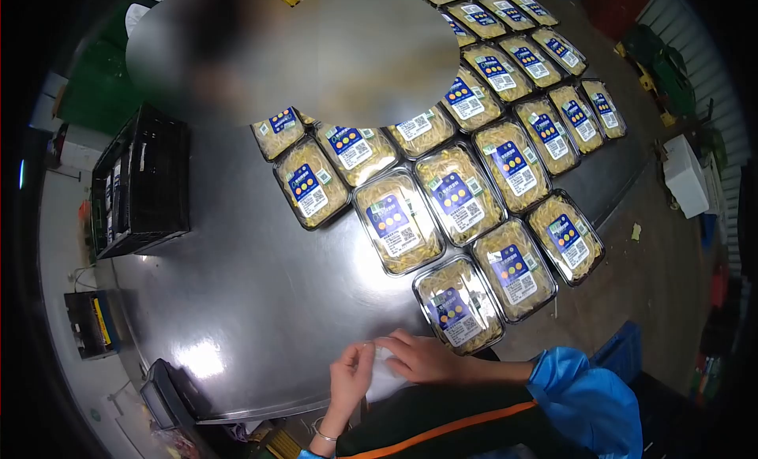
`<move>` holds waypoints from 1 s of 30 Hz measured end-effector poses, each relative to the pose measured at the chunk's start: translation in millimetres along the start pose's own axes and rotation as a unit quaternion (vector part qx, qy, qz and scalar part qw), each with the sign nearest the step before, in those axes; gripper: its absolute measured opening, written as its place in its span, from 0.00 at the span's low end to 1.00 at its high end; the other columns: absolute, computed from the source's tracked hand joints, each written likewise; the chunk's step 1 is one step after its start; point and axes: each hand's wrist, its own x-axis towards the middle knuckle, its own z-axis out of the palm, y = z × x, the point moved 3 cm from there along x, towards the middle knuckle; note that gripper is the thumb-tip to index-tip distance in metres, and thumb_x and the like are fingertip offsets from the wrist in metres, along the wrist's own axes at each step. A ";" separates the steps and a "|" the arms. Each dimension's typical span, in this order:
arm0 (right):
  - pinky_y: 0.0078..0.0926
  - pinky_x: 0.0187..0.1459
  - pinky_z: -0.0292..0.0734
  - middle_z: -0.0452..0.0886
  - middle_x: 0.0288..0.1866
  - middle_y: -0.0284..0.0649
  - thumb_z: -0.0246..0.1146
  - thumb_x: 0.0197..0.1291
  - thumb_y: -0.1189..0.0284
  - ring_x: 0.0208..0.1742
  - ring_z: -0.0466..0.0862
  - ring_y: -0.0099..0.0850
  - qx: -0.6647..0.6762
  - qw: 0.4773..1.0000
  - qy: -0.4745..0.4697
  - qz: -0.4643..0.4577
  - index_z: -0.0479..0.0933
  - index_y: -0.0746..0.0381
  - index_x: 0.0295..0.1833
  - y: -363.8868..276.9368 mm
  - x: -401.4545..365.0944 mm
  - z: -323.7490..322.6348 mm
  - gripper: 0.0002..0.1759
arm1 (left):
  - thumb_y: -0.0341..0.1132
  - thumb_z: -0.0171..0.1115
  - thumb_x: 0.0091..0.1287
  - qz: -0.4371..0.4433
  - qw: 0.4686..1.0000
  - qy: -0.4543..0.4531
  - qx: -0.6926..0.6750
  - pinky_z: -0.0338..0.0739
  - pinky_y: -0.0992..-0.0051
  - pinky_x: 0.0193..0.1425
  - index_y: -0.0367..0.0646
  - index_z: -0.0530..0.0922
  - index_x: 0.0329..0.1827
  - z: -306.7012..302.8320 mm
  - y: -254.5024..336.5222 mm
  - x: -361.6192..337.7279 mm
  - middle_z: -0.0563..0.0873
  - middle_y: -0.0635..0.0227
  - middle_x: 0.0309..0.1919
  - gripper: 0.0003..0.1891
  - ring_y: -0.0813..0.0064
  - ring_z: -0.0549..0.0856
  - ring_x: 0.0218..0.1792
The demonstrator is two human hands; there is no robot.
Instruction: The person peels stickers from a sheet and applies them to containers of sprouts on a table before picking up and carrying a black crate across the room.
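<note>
At the table's near edge, my left hand (351, 376) and my right hand (422, 359) meet in front of my body. A white paper-like sheet (384, 378) shows between them, with my right fingers closed over its upper part. My left fingers are pinched together right at the sheet's edge; I cannot tell what is between their tips. Just beyond my right hand lies a clear plastic tray of bean sprouts (458, 304), with a blue-and-white label on its lid. Another labelled sprout tray (517, 271) sits to its right.
Rows of similar labelled sprout trays (459, 194) cover the right and far side of the metal table (260, 301). A black crate (142, 183) stands at the left edge. Across the table is a person, mostly blurred out. A white box (685, 177) is off to the right.
</note>
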 end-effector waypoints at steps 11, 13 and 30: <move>0.35 0.38 0.73 0.75 0.40 0.47 0.54 0.59 0.70 0.37 0.78 0.46 0.038 0.998 0.053 0.011 0.69 0.63 0.51 3.6 3.2 -10.2 0.15 | 0.32 0.58 0.63 0.040 0.999 -0.011 0.007 0.73 0.82 0.35 0.36 0.79 0.37 7.8 3.5 4.3 0.82 0.68 0.24 0.07 0.86 0.78 0.29; 0.33 0.40 0.73 0.76 0.39 0.47 0.55 0.59 0.70 0.38 0.78 0.44 0.043 0.993 0.100 0.036 0.71 0.63 0.49 7.7 0.7 -22.0 0.14 | 0.34 0.58 0.63 0.030 0.999 -0.008 0.024 0.74 0.80 0.36 0.37 0.79 0.37 8.4 7.7 3.7 0.83 0.65 0.24 0.08 0.84 0.79 0.28; 0.26 0.33 0.75 0.78 0.32 0.40 0.62 0.53 0.76 0.32 0.79 0.33 -0.006 0.996 0.074 0.045 0.74 0.62 0.47 -3.2 13.2 -31.1 0.14 | 0.35 0.56 0.65 0.039 0.995 -0.088 -0.003 0.73 0.81 0.32 0.38 0.77 0.40 9.2 20.0 17.3 0.81 0.69 0.25 0.09 0.86 0.76 0.27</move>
